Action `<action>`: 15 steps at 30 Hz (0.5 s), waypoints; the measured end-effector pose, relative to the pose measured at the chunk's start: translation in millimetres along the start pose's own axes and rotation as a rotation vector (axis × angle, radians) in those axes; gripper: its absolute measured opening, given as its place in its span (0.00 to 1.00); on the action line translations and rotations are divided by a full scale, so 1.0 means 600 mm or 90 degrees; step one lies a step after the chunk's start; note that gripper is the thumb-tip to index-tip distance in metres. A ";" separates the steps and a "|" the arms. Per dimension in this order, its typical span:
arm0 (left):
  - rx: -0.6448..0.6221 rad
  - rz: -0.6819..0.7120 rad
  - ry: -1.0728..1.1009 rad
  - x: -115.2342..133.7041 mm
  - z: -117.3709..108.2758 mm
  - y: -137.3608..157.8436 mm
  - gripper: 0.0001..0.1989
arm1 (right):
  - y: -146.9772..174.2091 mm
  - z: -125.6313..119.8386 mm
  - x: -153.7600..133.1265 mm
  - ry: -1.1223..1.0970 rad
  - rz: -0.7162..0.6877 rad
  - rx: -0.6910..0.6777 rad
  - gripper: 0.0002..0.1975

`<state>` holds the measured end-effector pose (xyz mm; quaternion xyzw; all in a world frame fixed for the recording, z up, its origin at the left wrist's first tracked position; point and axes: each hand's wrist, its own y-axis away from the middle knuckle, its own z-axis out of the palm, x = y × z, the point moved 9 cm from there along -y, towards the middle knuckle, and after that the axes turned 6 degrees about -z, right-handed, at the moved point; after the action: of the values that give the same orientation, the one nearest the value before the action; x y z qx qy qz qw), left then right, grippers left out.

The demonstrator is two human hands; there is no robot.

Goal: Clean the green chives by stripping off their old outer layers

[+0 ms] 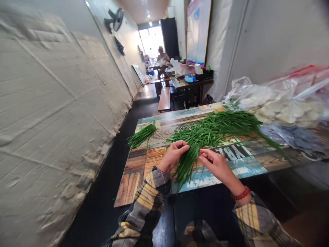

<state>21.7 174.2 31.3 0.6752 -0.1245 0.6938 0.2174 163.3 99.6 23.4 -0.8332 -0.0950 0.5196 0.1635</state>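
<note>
My left hand is closed round the upper part of a bunch of green chives, its thumb lying across the stalks. The bunch hangs slanted toward me over the table's near edge. At its right side, the pinched fingertips of my right hand touch the stalks; whether a thin thing is also between them I cannot tell. Just beyond my hands lies a large loose heap of chives. A smaller, even bundle of chives rests at the left, with a thin wooden stick reaching out from it.
Clear plastic bags with pale contents stand at the right of the patterned table. A rough wall runs along the left. Farther off are a bench, another cluttered table and a seated person.
</note>
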 end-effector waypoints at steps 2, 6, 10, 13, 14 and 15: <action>0.029 0.021 0.054 0.017 -0.009 0.020 0.17 | -0.014 -0.011 -0.036 0.084 -0.055 0.000 0.12; 0.042 0.050 0.116 0.050 -0.011 0.060 0.16 | -0.040 -0.034 -0.117 0.169 -0.169 -0.010 0.11; 0.050 0.087 0.125 0.084 -0.009 0.091 0.17 | -0.052 -0.054 -0.176 0.193 -0.205 -0.040 0.10; 0.058 0.120 0.119 0.108 -0.005 0.108 0.16 | -0.052 -0.065 -0.210 0.207 -0.225 -0.060 0.10; 0.057 0.128 0.114 0.114 -0.001 0.112 0.15 | -0.050 -0.068 -0.221 0.215 -0.239 -0.065 0.10; 0.053 0.134 0.109 0.120 0.003 0.115 0.15 | -0.049 -0.071 -0.230 0.225 -0.254 -0.069 0.10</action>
<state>-8.8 122.4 110.9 0.6054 -0.1468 0.7721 0.1254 140.8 74.1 167.0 -0.8832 -0.2549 0.3181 0.2318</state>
